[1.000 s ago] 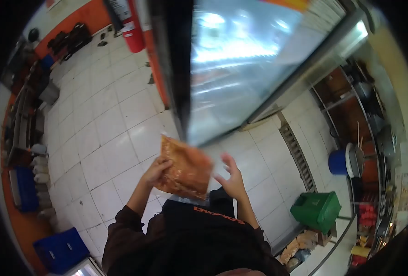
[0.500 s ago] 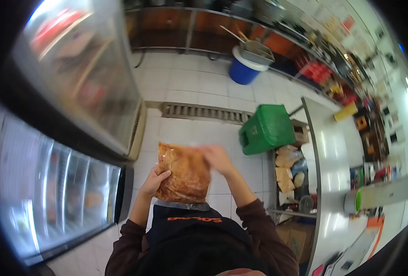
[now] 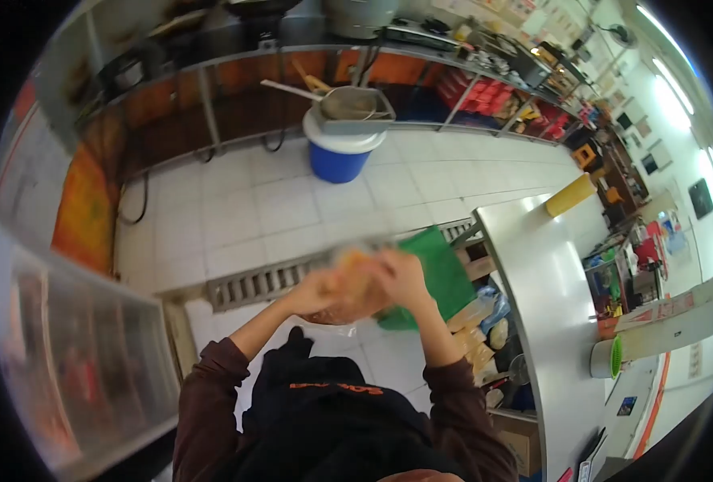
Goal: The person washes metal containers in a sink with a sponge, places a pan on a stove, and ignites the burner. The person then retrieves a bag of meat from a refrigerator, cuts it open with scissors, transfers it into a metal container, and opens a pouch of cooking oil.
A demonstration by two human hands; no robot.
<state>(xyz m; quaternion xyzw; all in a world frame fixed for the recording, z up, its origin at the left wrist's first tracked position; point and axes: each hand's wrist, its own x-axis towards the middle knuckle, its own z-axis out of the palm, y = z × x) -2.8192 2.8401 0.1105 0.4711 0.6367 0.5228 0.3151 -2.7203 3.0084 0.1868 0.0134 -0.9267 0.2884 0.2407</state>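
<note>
One bag [image 3: 362, 301]: clear plastic with orange-brown contents, held in mid-air between the hands, in front of the apron [image 3: 324, 402] and above the floor [image 3: 385, 357].
Left hand [image 3: 316, 291]: grasping the left side of the bag; finger placement blurred.
Right hand [image 3: 402, 277]: grasping the right side, fingers curled over it; exact contact blurred.
Change in grip: half a second ago the bag hung broad and flat, with the left thumb across its face; it now appears bunched between both hands.
Change in heading: the view has swung right; the glass-fronted cabinet [image 3: 99, 353] has shifted to the near left, and the brightly lit one is out of view.
Effect on handling: the bag appears controlled from two sides, well apart from the cabinet.
Bag direction: clear plastic edge toward the apron, opposite part toward the floor grate [image 3: 252, 287].
Long axis: apparently near left to far right; blur prevents confirmation.
Right surroundings: green bin [image 3: 450, 283] beyond the right hand; metal counter [image 3: 541, 297] farther right.
Far surroundings: blue bucket [image 3: 336, 163] beyond the grate.
</note>
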